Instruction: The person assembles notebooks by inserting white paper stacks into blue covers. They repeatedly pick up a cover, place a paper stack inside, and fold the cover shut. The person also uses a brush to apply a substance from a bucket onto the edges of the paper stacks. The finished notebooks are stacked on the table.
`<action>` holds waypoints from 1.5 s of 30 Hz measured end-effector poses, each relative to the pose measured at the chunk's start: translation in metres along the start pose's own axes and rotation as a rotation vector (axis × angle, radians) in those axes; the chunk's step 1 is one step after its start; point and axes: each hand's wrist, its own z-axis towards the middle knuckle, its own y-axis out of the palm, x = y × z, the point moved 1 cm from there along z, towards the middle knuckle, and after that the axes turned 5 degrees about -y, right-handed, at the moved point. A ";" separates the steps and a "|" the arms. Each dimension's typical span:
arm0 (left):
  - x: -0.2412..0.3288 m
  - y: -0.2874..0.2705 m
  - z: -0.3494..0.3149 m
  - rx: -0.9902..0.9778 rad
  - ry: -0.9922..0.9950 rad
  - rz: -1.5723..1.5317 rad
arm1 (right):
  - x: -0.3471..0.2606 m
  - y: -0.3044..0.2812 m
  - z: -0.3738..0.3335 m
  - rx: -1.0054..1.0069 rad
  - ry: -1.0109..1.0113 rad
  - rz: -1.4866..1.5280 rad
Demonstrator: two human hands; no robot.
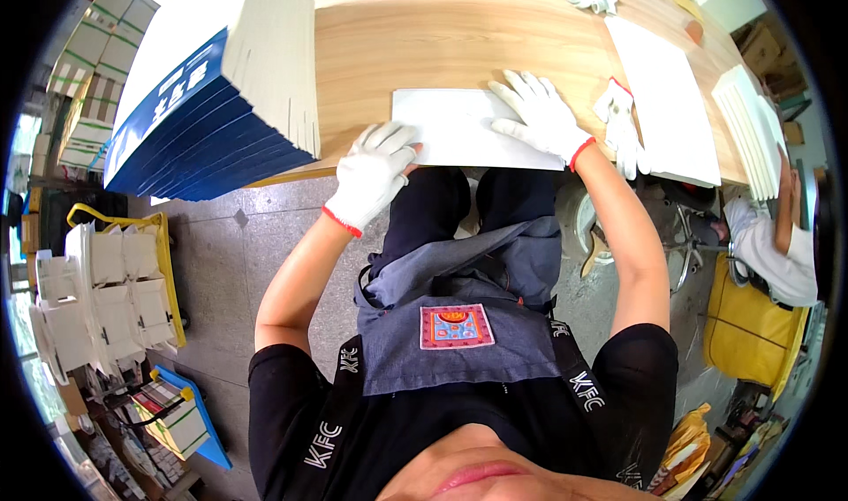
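A flat white sheet of paper (459, 130) lies along the near edge of the wooden table in front of me. My left hand (375, 164), in a white glove with a red cuff, is closed at its near left corner; a bare fingertip shows through the glove. My right hand (543, 123), gloved the same way, rests flat on the sheet's right part with its fingers spread. Whether one sheet or several lie under my hands, I cannot tell.
To the left stands a tall stack of blue-covered books (199, 117). On the right lie loose white gloves (620, 128), a long white stack of paper (667, 104) and more white stacks (751, 121). Another person (777, 245) sits at far right. A yellow cart (168, 271) stands on the left floor.
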 end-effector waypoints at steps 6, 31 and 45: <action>0.010 0.004 -0.008 0.121 0.021 -0.001 | 0.002 0.012 -0.007 0.095 -0.055 -0.003; 0.249 0.118 0.206 -0.166 0.459 -0.454 | -0.020 -0.039 -0.195 0.562 0.103 0.132; 0.259 0.154 0.236 -0.260 0.761 -0.069 | -0.010 0.003 -0.274 0.548 0.260 0.409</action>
